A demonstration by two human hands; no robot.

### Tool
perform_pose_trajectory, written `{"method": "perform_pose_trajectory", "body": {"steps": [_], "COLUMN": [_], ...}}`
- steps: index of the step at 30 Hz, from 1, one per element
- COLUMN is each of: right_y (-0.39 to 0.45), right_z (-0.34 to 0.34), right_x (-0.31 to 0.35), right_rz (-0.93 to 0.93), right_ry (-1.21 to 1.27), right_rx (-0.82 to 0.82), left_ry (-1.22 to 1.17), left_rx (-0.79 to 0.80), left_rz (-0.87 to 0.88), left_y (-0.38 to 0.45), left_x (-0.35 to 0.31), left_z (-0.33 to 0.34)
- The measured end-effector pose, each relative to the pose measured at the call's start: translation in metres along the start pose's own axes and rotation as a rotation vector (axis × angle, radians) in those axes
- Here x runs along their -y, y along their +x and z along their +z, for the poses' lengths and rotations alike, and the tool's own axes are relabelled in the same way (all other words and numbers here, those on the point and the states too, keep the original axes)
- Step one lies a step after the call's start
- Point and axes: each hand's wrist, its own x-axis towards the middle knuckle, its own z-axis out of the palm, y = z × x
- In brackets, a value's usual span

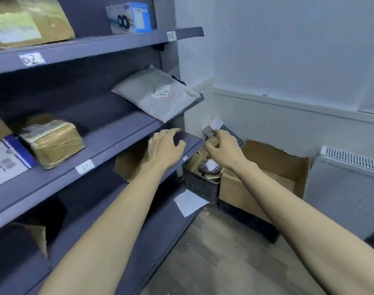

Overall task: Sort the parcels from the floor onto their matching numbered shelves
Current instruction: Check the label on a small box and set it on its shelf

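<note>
Where grey shelf [109, 143] meets white wall [288, 50], wood floor [220, 252].

Dim, cool bluish light; soft, blurred throughout; wide-angle bending at edges; deep shadow under shelves [109, 143].

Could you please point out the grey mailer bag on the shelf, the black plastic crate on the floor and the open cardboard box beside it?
grey mailer bag [152, 92]: head view, middle of its top face.
black plastic crate [200, 188]: head view, perforated front wall.
open cardboard box [275, 158]: head view, inner back wall.
</note>
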Motion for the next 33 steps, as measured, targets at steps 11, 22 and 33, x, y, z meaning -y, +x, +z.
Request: {"method": "perform_pose_trajectory", "body": {"steps": [11, 22, 33], "right_y": [0.160, 0.360, 0.547], "right_z": [-0.030, -0.020, 0.059], "right_x": [-0.188, -0.294, -0.402], "right_rz": [0.290, 0.341, 0.319], "right_ry": [-0.056, 0.000, 0.056], "right_rx": [0.006, 0.116, 0.377], "left_ry": [-0.022, -0.052, -0.011], "left_rx": [0.308, 0.436, 0.454], "left_rz": [0.020, -0.064, -0.281], "left_y": [0.202, 0.401, 0.551], "left_x": [-0.068, -0.093, -0.062], "left_z": [0.208, 0.320, 0.431]}}
